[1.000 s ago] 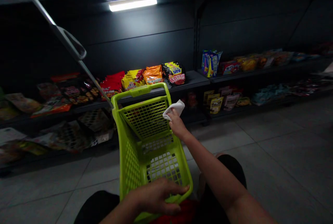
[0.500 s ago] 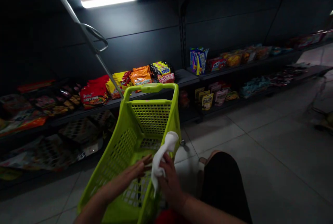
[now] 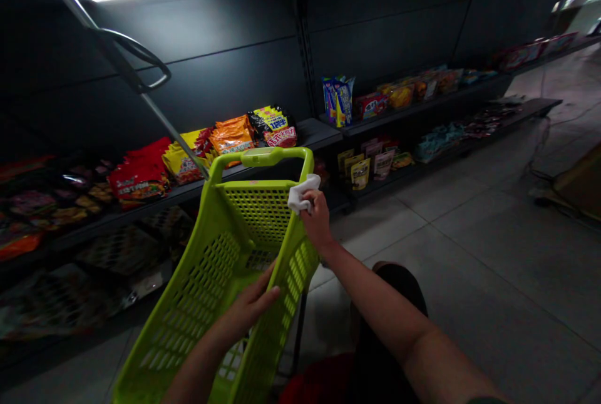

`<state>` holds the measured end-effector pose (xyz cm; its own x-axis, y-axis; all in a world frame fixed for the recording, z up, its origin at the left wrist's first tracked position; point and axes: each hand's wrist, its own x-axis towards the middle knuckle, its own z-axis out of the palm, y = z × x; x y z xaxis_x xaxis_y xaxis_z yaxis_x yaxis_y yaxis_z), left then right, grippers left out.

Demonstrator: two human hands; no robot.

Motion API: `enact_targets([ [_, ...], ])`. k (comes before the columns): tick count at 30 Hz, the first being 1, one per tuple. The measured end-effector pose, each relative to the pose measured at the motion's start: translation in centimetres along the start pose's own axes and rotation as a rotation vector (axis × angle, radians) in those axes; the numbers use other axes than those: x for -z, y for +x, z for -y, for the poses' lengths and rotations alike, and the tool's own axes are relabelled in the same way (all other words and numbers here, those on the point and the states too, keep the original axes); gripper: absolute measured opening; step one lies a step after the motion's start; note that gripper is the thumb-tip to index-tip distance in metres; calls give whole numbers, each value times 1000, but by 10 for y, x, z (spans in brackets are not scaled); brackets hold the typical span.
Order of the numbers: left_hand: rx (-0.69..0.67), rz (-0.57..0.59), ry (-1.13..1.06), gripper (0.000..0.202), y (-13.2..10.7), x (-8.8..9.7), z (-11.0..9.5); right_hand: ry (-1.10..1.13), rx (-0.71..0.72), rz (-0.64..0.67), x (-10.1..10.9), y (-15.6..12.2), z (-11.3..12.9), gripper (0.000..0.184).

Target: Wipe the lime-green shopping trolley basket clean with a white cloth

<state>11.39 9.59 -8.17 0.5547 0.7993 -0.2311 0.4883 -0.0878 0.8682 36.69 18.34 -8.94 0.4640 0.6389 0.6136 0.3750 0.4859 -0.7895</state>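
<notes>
A lime-green plastic shopping cart [image 3: 225,279] with slotted walls stands in front of me, with nothing seen inside its basket. My right hand [image 3: 317,216] pinches a crumpled white cloth [image 3: 300,194] and presses it against the cart's rim at the far right corner, just below the handle [image 3: 267,155]. On the near part of the right side wall, my left hand [image 3: 256,300] grips the rim; its thumb lies over the top while the other fingers go down inside, partly hidden.
Dark shelves carry red noodle packs [image 3: 138,175], orange packs [image 3: 232,134], blue snack bags [image 3: 338,100] and yellow pouches [image 3: 360,173]. A metal pole [image 3: 159,116] with a loop slants behind the cart. My knee [image 3: 401,285] is beside the cart, above the tiled floor [image 3: 469,253].
My right hand has carried the cloth forward along the cart's side to the far corner. The left hand has come down from near the cloth onto the rim. The view has turned slightly right.
</notes>
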Motion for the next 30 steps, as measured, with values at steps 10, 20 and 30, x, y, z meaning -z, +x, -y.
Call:
enact_targets([
  [10,-3,-204,-40,96,26,-23,-13,177,-87,190,5,-132,58,29],
  [20,118,-217,-143,96,22,-12,-19,114,164,457,8,-162,41,11],
  [30,3,-295,-184,73,44,-32,-23,-51,-143,181,-12,-111,27,30],
])
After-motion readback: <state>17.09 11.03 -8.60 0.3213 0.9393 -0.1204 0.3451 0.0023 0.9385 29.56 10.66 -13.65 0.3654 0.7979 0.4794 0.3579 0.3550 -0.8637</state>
